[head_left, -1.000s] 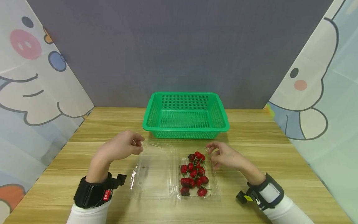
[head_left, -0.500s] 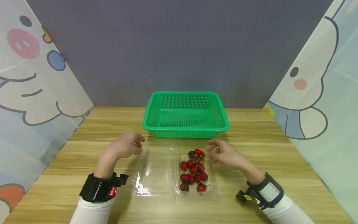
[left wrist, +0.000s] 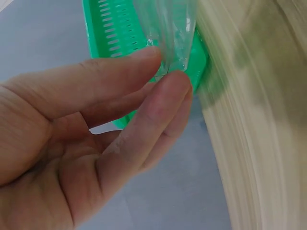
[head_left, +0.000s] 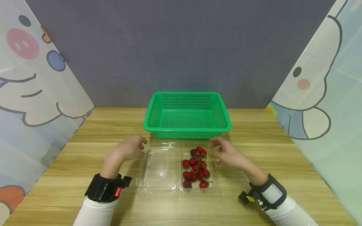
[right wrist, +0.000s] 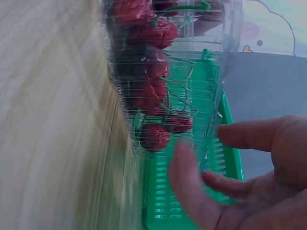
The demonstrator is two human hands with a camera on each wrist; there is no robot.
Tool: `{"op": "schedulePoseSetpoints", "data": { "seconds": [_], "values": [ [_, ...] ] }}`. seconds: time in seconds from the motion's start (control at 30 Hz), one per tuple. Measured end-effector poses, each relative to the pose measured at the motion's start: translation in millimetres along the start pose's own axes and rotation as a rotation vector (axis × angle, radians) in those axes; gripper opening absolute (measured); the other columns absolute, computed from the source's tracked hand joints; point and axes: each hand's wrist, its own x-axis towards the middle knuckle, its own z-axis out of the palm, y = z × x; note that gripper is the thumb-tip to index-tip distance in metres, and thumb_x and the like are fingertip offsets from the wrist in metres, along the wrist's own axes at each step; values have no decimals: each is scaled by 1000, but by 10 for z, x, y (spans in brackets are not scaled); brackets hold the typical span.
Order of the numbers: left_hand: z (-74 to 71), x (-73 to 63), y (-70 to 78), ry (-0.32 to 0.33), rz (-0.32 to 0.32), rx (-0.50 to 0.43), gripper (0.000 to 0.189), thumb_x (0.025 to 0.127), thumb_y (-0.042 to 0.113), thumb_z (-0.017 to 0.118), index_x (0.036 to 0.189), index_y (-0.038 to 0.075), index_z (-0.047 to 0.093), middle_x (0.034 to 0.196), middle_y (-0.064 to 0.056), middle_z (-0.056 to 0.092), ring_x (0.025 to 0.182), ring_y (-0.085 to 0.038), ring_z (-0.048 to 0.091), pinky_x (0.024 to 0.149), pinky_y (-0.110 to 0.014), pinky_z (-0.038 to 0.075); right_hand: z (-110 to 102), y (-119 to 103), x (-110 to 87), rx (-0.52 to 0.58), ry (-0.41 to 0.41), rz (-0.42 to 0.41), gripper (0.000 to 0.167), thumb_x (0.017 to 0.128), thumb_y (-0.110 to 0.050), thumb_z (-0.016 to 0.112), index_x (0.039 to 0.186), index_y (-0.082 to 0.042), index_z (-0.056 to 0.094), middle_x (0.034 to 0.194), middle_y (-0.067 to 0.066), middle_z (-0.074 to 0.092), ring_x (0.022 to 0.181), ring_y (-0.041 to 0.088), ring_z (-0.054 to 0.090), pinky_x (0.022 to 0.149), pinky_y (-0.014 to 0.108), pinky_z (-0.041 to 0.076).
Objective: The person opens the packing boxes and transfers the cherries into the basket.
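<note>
A clear plastic clamshell box (head_left: 161,190) lies opened flat on the wooden table, lid half at left. Red cherries (head_left: 195,167) with green stems fill its right half; they show close up in the right wrist view (right wrist: 154,137). My left hand (head_left: 128,148) is at the lid's far left corner. In the left wrist view its thumb and fingers (left wrist: 165,98) pinch the clear plastic edge. My right hand (head_left: 227,154) is at the far right corner of the cherry half, its fingers and blurred thumb (right wrist: 184,167) spread apart around the rim.
A green slotted basket (head_left: 188,134) stands just behind the box and holds nothing. A grey panel (head_left: 181,53) rises along the table's back edge. Cartoon-printed panels (head_left: 25,81) flank both sides.
The box with its cherries has shifted slightly away from the body, toward the basket. My left forearm has moved a little right. The right hand has risen slightly at its corner.
</note>
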Motion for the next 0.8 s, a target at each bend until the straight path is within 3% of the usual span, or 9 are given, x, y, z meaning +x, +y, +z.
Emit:
{"op": "schedulePoseSetpoints", "data": {
  "seconds": [0.13,0.23,0.37,0.47,0.63,0.8],
  "values": [
    [28,24,-14,-8,7,14,50,75,-5,71,124,-15,62,93,-12,66,88,-28,62,77,-43,53,14,2,-18,-197,90,-73,54,98,-12,69,142,11,46,132,30,51,112,39,56,82,46,58],
    [45,38,-19,-18,-11,16,50,76,-6,70,124,-15,62,92,-11,65,86,-27,61,77,-42,52,30,-12,-24,-277,144,-140,50,96,-11,71,137,9,52,129,27,52,116,42,54,90,54,54],
    [57,50,-18,-25,-42,12,49,77,-6,71,124,-13,62,92,-10,63,85,-26,58,75,-42,51,59,-58,-30,-317,197,-224,40,93,-5,74,128,6,60,123,22,56,113,41,55,90,57,53],
    [69,59,-16,-31,-54,5,49,77,-7,70,125,-13,61,92,-10,63,85,-26,59,75,-41,51,77,-115,-50,-367,205,-299,28,90,0,75,116,2,65,111,13,62,101,31,61,84,50,55],
    [104,80,-10,-47,-68,-11,52,76,-10,67,127,-14,60,94,-11,64,86,-26,59,75,-41,52,129,-240,-121,-444,72,-472,17,87,5,77,97,-6,68,88,-6,64,79,8,61,67,32,58],
    [129,102,8,-58,-90,-9,50,78,-13,60,128,-15,60,93,-10,64,85,-24,58,75,-39,51,195,-320,-200,-545,-147,-568,16,87,0,80,93,-10,69,86,-8,64,75,2,58,64,21,53]
  ]
}}
